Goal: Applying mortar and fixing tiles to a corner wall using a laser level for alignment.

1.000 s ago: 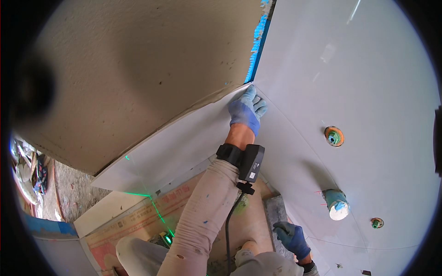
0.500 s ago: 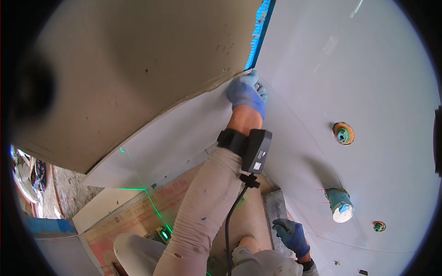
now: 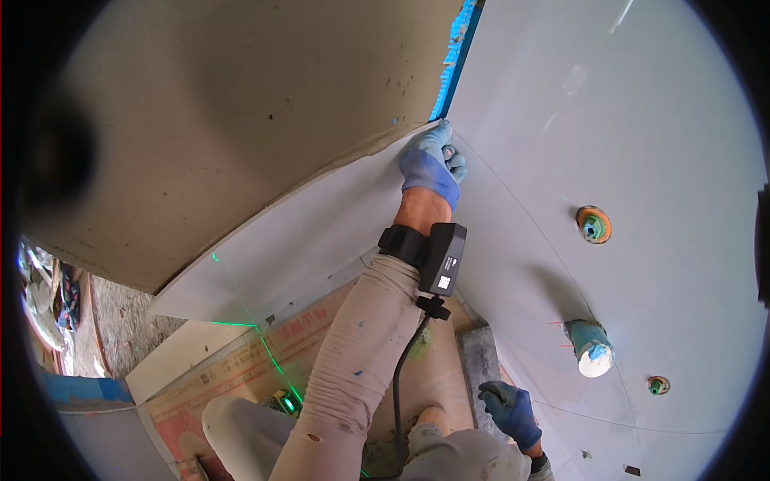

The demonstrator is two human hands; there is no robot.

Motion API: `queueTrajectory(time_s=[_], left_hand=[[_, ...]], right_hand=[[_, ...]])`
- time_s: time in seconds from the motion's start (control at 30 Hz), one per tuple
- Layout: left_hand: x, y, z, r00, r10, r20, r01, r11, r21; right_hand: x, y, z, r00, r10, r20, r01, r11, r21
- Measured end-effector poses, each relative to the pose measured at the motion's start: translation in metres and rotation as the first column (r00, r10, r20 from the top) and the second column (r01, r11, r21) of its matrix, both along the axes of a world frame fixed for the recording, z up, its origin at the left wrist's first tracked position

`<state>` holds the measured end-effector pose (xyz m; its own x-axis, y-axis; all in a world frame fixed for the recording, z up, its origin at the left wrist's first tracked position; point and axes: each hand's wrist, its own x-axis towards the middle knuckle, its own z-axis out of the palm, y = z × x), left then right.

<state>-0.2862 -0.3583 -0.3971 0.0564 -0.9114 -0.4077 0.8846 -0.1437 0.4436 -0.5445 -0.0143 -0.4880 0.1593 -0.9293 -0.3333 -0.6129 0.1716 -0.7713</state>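
Remotely, I had the blue-gloved left hand (image 3: pixel 433 166) touching the flat pale-grey tile (image 3: pixel 313 240) beside the glossy grey wall (image 3: pixel 666 136); whether it or the right hand (image 3: pixel 511 415) gripped, I could not tell. Even pressure seemed best.

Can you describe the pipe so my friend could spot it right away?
Start with the big pale wall filling the right side. In its lower half, up and right of the gloved right hand, is the blue-green pipe with a whitish end. It juts out far more than the two round, green-centred fittings nearby.
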Motion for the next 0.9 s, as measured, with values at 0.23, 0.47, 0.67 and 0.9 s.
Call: queueTrajectory(time_s=[0.23,0.47,0.67,0.9], left_hand=[[0.001,-0.004,0.010,1.000,0.008,-0.003,-0.008,1.000,0.022],[0.006,0.001,-0.019,0.992,-0.061,-0.114,0.051,0.994,-0.093],[0.009,-0.001,-0.022,0.995,-0.053,-0.082,0.041,0.988,-0.146],[0.001,0.011,-0.005,0.998,-0.065,-0.028,0.061,0.991,-0.119]], right_hand=[[0.010,-0.012,0.008,0.998,-0.058,-0.010,0.059,0.993,0.100],[0.013,-0.002,0.006,0.999,0.041,0.005,-0.040,0.998,-0.055],[-0.002,0.012,-0.001,1.000,0.020,-0.016,-0.021,0.999,-0.034],[-0.006,0.008,-0.007,0.999,0.017,-0.034,-0.018,0.999,-0.051]])
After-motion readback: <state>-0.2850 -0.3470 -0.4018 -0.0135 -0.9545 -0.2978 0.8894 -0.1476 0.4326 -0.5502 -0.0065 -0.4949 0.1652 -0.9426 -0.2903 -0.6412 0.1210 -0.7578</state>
